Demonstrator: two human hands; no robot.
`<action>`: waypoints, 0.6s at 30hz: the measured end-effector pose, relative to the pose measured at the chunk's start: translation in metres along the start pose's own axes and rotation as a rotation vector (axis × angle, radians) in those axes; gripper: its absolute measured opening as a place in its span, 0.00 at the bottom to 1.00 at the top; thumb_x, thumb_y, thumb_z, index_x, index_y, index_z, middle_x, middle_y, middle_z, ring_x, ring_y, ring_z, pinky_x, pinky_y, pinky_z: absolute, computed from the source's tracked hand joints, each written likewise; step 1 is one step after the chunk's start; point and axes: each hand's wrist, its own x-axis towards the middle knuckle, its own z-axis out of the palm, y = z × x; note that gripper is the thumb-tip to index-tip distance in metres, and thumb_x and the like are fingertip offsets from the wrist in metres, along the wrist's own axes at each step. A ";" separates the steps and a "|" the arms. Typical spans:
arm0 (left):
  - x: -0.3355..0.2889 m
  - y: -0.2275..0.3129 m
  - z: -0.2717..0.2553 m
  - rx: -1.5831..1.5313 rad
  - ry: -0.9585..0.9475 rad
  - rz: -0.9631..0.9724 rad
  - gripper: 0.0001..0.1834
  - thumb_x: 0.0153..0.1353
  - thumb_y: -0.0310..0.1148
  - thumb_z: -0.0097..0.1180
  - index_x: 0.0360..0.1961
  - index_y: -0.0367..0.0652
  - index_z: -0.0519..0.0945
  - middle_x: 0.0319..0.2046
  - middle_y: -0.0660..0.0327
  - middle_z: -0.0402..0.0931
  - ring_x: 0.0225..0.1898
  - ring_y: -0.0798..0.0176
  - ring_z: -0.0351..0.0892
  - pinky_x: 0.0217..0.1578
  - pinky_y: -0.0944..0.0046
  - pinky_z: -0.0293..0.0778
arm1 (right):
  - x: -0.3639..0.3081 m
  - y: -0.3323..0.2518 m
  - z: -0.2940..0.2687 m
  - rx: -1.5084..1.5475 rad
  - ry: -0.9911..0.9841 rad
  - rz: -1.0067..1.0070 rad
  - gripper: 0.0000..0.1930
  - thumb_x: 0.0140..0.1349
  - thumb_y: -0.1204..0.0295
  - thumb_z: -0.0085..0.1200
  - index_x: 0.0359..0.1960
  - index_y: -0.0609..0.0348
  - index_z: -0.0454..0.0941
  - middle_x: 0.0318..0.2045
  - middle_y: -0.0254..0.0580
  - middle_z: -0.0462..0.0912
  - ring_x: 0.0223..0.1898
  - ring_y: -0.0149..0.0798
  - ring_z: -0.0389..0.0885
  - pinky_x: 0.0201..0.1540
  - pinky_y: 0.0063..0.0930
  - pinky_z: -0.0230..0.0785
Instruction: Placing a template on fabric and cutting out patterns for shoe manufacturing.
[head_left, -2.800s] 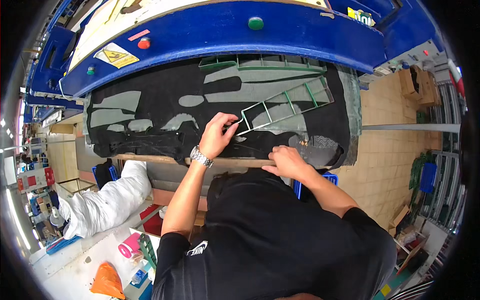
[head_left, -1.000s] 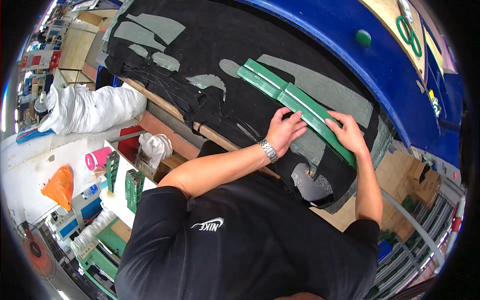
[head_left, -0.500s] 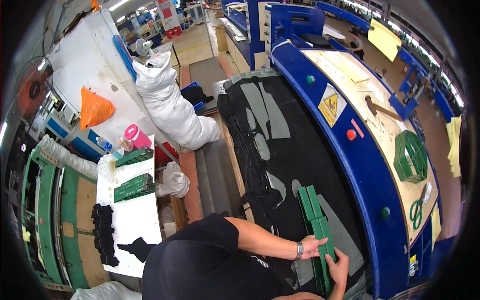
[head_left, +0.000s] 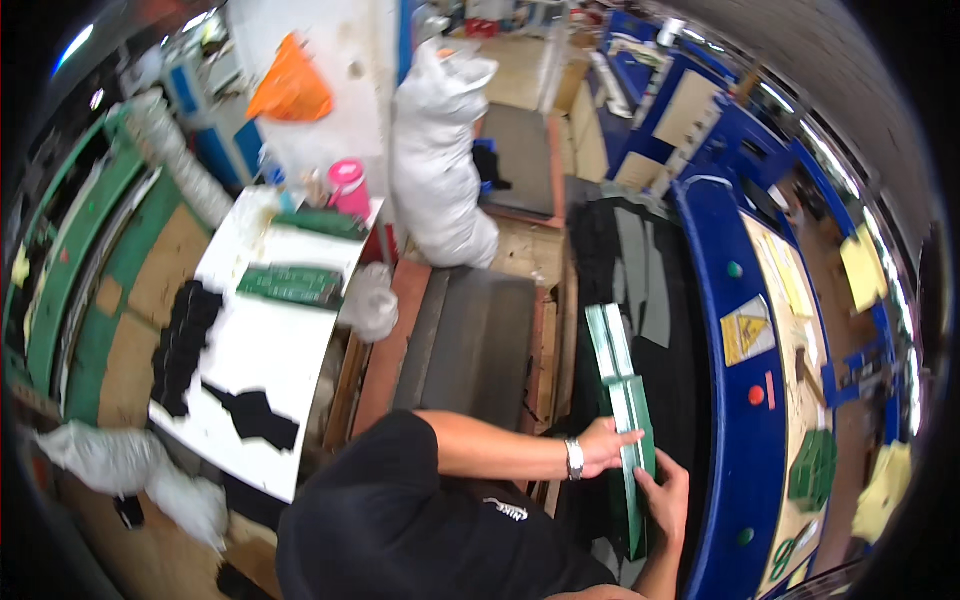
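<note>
While my left hand and right hand grip it, the long green frame turns with me

Both hands are closed on its sides, at the lower right. A few seconds ago, only my left hand touched a green frame lying on the black cloth, and my right hand just lay by the cloth's edge. Now neither hand is free for other work. The blue machine is just beside the cloth, at the right. My view has swung too: the white table, with two green blocks on it, shows much more, at the left.
</note>
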 end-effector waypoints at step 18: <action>-0.138 0.284 -0.212 -0.171 0.586 0.631 0.09 0.69 0.29 0.62 0.48 0.43 0.80 0.44 0.59 0.85 0.44 0.60 0.87 0.45 0.53 0.86 | 0.284 -0.154 0.279 0.179 -0.700 -0.162 0.20 0.67 0.79 0.61 0.59 0.67 0.76 0.44 0.35 0.83 0.43 0.27 0.81 0.48 0.22 0.73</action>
